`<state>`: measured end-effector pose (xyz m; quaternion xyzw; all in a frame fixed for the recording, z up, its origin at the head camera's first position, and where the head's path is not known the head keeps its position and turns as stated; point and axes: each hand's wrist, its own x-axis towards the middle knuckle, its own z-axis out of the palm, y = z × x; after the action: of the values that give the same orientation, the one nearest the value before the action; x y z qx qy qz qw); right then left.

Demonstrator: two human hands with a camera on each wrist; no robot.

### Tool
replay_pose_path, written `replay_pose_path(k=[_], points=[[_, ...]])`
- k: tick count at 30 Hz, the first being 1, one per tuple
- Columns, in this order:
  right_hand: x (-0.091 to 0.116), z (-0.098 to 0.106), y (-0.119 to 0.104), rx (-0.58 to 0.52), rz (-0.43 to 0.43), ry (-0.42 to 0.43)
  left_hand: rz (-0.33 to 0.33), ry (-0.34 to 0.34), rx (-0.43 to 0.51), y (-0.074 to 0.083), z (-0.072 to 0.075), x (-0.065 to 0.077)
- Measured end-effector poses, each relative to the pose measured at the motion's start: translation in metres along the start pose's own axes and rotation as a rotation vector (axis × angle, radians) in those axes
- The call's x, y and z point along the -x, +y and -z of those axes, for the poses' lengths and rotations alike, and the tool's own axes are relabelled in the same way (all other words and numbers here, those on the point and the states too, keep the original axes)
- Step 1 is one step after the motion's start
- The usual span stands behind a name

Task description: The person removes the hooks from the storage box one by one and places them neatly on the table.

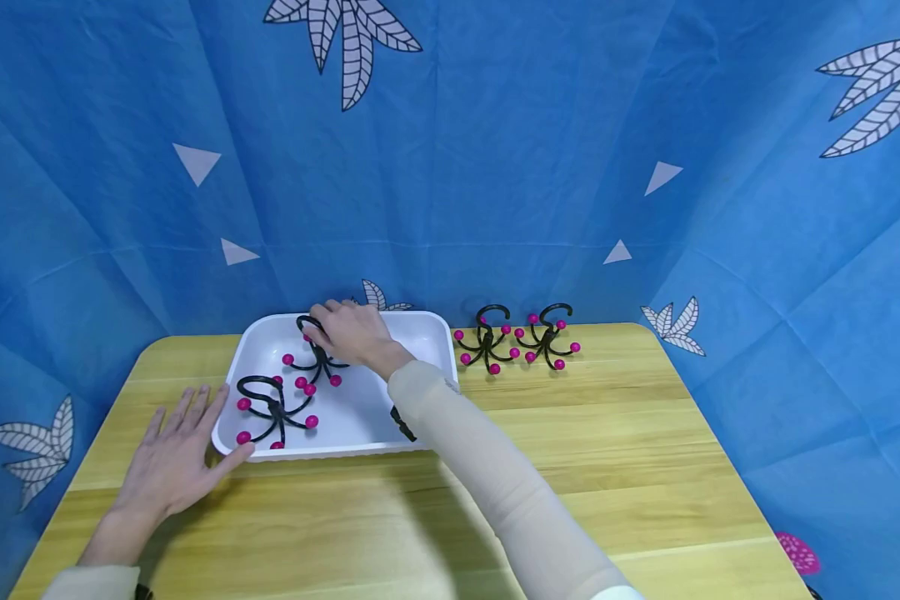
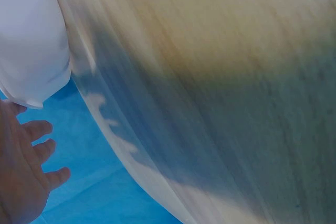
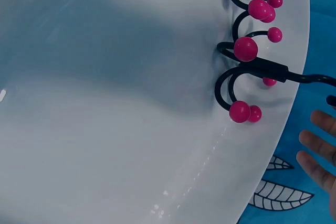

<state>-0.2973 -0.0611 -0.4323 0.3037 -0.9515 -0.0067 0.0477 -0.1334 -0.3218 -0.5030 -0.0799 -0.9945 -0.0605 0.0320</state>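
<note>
A white plastic tray [image 1: 367, 417] holds two black multi-arm hanger hooks with pink ball tips. The nearer hook [image 1: 276, 408] stands at the tray's left front, its curved top upward. My right hand [image 1: 356, 333] is over the far side, right beside the curved top of the farther hook [image 1: 320, 354]. In the right wrist view, its fingers [image 3: 317, 148] extend apart next to that hook's shaft [image 3: 265, 69]. My left hand [image 1: 172, 467] lies with spread fingers along the tray's left edge, thumb at the front left corner.
Two more hanger hooks of the same kind, a left one [image 1: 487, 337] and a right one [image 1: 547, 337], stand on the wooden table [image 1: 592, 475] right of the tray. A blue patterned curtain [image 1: 525, 167] rises behind the table and along its sides.
</note>
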Motion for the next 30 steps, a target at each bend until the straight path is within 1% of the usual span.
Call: replay_pose_path(k=[12,20,27,30], points=[[0.003,-0.002,0.003,-0.013,-0.002,0.036,-0.001,0.002,-0.005,0.000,0.000,0.000],[0.008,0.000,0.007,0.007,0.067,0.078,0.000,0.004,-0.011,-0.002,-0.001,0.002],[0.019,0.002,0.015,0.034,0.115,0.119,0.007,-0.007,-0.017,-0.001,-0.001,0.000],[0.024,0.005,0.019,0.019,0.126,0.134,0.010,-0.011,-0.015,-0.001,-0.001,0.000]])
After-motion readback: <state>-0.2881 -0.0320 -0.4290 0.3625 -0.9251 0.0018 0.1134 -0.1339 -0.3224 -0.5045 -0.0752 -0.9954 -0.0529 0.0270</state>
